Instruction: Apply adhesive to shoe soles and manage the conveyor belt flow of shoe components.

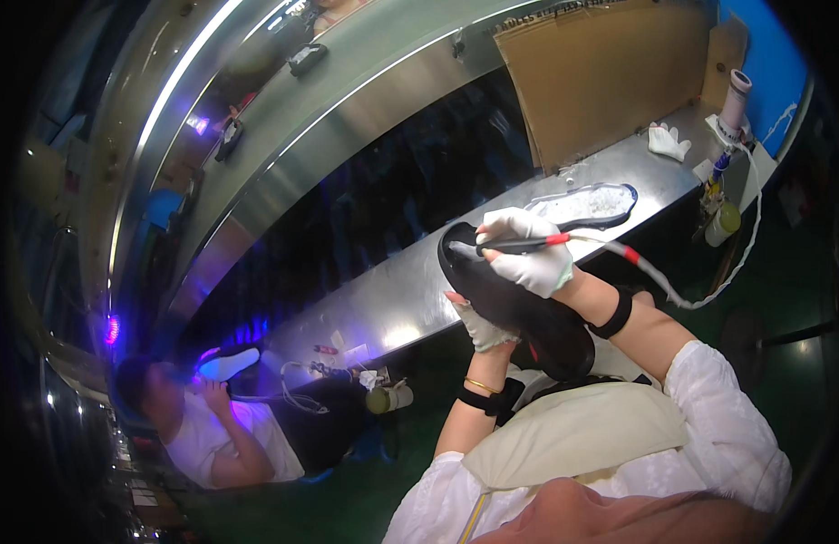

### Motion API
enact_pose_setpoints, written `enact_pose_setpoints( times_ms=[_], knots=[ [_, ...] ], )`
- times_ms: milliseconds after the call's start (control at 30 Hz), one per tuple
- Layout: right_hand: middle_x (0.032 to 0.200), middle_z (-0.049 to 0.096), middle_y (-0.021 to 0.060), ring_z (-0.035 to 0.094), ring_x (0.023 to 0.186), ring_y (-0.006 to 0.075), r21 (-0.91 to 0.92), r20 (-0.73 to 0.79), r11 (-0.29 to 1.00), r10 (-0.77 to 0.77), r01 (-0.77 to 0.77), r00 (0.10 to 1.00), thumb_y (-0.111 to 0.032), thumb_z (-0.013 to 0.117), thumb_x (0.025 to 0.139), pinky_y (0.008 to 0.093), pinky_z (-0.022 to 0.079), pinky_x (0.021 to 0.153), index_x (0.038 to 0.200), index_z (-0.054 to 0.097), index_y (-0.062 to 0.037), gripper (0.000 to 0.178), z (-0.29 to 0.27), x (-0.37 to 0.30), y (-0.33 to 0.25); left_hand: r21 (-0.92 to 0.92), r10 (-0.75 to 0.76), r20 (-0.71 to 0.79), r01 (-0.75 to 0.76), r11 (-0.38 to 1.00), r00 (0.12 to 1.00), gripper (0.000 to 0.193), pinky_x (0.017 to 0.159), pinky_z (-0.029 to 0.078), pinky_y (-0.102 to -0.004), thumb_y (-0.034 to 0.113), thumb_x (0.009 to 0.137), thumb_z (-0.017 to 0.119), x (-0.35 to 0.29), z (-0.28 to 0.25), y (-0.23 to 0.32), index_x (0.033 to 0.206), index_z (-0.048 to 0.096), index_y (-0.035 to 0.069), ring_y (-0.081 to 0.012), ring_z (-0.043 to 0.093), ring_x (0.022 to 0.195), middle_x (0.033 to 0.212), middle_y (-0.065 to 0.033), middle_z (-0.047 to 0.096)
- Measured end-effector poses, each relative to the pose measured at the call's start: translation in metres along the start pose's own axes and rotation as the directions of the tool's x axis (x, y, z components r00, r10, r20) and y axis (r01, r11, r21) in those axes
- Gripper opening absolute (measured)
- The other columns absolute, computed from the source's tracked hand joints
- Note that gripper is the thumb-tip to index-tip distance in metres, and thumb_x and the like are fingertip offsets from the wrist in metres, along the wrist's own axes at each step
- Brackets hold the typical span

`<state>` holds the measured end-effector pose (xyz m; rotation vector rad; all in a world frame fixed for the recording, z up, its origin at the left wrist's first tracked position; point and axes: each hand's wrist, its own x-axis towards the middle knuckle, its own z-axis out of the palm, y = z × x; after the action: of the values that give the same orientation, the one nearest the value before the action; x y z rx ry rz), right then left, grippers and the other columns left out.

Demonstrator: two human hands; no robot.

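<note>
My left hand [483, 328], in a white glove with bare fingertips, grips a black shoe [539, 319] from below, near its middle. The shoe is tilted, one end up toward the bench and the other near my lap. In my gloved right hand [533, 258] is a slim glue brush [557, 239] with a dark handle, red bands and a hose running off to the right. Its tip meets the shoe's upper end, where a pale wet-looking streak shows. Just beyond that hand, a black-rimmed shoe sole [610, 218] with a whitish inside lies on the bench.
The metal bench [401, 313] runs from lower left to upper right. A cardboard sheet [610, 91], a white glove [669, 142] and a pink bottle [735, 100] are at its far right. At left, a person [229, 435] holds a sole [229, 365] in violet light. Behind is a conveyor [347, 54].
</note>
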<state>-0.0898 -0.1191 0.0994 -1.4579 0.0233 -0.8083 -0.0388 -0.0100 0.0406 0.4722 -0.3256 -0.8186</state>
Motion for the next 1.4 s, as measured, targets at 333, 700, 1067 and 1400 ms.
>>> enact_pose_setpoints(
  times_ms=[333,700,1067,1400],
  knots=[
    [0.083,0.06,0.007,0.061,0.076,0.0209,-0.319,0.202,0.901,-0.237,0.293,0.95,-0.001,0.067,0.067,0.0302,0.049,0.07,0.087,0.06,-0.0058,0.021,0.001,-0.018,0.001,0.001,-0.069,-0.087,0.069,0.998,0.994,0.074,0.088,0.047,-0.0373,0.072,0.078,0.047,-0.004,-0.02,0.015,0.115,0.052,0.008,-0.0226,0.058,0.098,0.107,-0.0082,0.058],
    [0.081,0.06,0.0079,0.059,0.075,0.0271,-0.322,0.386,0.861,-0.26,0.393,0.885,-0.004,0.067,0.062,0.0327,0.049,0.068,0.083,0.061,-0.0084,0.022,0.006,-0.037,0.012,0.126,-0.033,-0.367,0.084,0.988,0.93,0.078,0.095,0.044,-0.0432,0.069,0.08,0.045,0.004,-0.012,0.035,0.129,0.045,0.008,-0.029,0.054,0.109,0.123,-0.0111,0.054],
    [0.082,0.062,0.0066,0.061,0.077,0.0174,-0.145,0.265,0.986,-0.043,0.084,0.963,0.001,0.065,0.071,0.0283,0.048,0.071,0.082,0.06,-0.0053,0.014,0.0,-0.065,0.008,0.025,-0.135,-0.21,0.143,0.989,0.968,0.092,0.102,0.036,-0.0536,0.073,0.074,0.048,0.008,-0.034,0.039,0.137,0.035,0.007,-0.044,0.043,0.119,0.133,-0.024,0.041],
    [0.087,0.062,0.0042,0.059,0.081,0.0106,0.114,0.159,0.95,0.273,-0.292,0.949,0.002,0.062,0.078,0.0259,0.048,0.074,0.085,0.057,-0.0035,0.009,-0.011,-0.094,0.013,-0.093,-0.247,-0.102,0.238,0.967,0.964,0.101,0.102,0.031,-0.0589,0.078,0.07,0.047,0.004,-0.045,0.035,0.139,0.03,0.005,-0.0486,0.034,0.125,0.136,-0.0291,0.036]
  ],
)
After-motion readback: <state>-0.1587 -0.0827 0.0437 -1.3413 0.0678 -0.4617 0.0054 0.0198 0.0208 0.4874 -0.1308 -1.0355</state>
